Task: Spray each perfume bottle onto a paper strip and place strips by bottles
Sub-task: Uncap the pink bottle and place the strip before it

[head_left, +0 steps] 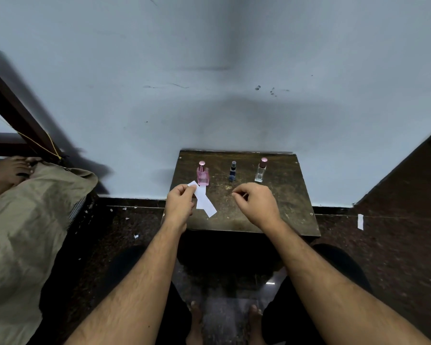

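Three perfume bottles stand in a row at the back of a small dark wooden table point(284, 215): a pink bottle point(202, 174) on the left, a small dark blue bottle point(232, 171) in the middle, a clear bottle with a pink cap point(261, 170) on the right. My left hand point(180, 205) pinches the top of white paper strips point(204, 201) just in front of the pink bottle; the strips hang down over the table. My right hand point(256, 203) hovers in front of the blue and clear bottles, fingers curled, holding nothing that I can see.
The table stands against a pale blue wall. A khaki cloth point(28, 220) covers something at the left, with another person's hand point(13, 168) on it. A paper strip point(360, 221) and small paper scraps lie on the dark floor. My knees and feet are below the table.
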`<state>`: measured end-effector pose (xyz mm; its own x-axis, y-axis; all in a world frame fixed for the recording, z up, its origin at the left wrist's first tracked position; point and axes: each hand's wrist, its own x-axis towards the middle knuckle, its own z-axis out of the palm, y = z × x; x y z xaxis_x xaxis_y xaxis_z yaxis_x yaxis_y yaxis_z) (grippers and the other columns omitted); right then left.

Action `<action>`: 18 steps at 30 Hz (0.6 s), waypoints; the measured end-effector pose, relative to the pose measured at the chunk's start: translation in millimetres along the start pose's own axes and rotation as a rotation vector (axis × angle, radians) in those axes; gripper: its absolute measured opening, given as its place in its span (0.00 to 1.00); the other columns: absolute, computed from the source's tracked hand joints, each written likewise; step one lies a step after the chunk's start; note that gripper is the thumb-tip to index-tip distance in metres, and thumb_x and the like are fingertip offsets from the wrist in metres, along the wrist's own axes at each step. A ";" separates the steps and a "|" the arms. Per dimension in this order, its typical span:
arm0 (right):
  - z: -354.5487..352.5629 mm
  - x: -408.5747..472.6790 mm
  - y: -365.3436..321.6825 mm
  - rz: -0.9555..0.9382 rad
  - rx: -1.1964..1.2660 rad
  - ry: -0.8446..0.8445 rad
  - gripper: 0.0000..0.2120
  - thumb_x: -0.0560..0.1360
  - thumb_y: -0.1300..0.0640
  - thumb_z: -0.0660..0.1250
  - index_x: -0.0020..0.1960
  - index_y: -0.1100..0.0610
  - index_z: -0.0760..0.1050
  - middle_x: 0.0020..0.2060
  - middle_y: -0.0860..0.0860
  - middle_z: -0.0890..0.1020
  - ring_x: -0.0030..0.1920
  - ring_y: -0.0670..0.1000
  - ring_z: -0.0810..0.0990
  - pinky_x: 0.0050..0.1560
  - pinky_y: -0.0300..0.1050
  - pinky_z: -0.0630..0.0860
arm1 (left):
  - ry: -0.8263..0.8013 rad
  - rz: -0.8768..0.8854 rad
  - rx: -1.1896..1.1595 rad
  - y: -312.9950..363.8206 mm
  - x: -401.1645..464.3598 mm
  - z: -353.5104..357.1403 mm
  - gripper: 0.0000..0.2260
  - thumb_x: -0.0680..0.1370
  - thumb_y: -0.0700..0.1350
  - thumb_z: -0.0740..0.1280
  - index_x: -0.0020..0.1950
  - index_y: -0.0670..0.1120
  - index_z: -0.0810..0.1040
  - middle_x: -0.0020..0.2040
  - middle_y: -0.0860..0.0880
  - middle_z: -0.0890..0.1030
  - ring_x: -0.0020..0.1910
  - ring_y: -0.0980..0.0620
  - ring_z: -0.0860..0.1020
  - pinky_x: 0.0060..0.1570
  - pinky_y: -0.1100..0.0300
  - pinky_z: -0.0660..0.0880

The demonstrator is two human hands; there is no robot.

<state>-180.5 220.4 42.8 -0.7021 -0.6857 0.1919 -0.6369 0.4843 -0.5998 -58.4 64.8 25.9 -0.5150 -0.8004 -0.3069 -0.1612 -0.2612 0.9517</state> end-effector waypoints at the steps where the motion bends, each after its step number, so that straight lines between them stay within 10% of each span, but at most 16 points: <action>1: -1.9 0.6 1.6 0.050 0.034 0.014 0.06 0.74 0.51 0.68 0.46 0.49 0.84 0.40 0.43 0.84 0.40 0.44 0.80 0.45 0.44 0.79 | -0.002 0.007 0.018 0.2 -0.2 1.6 0.11 0.79 0.44 0.66 0.36 0.47 0.72 0.34 0.45 0.74 0.26 0.55 0.62 0.22 0.64 0.56; 18: 20.4 34.8 13.2 0.323 0.269 -0.002 0.02 0.73 0.56 0.72 0.45 0.52 0.84 0.39 0.44 0.84 0.41 0.43 0.80 0.50 0.41 0.78 | -0.049 -0.012 0.065 -3.1 5.3 12.9 0.09 0.78 0.40 0.66 0.37 0.45 0.76 0.30 0.49 0.73 0.27 0.56 0.66 0.21 0.67 0.60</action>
<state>-206.8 191.9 25.7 -0.8515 -0.5227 -0.0410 -0.2775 0.5156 -0.8107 -71.6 68.3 21.4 -0.5529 -0.7697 -0.3192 -0.2214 -0.2336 0.9468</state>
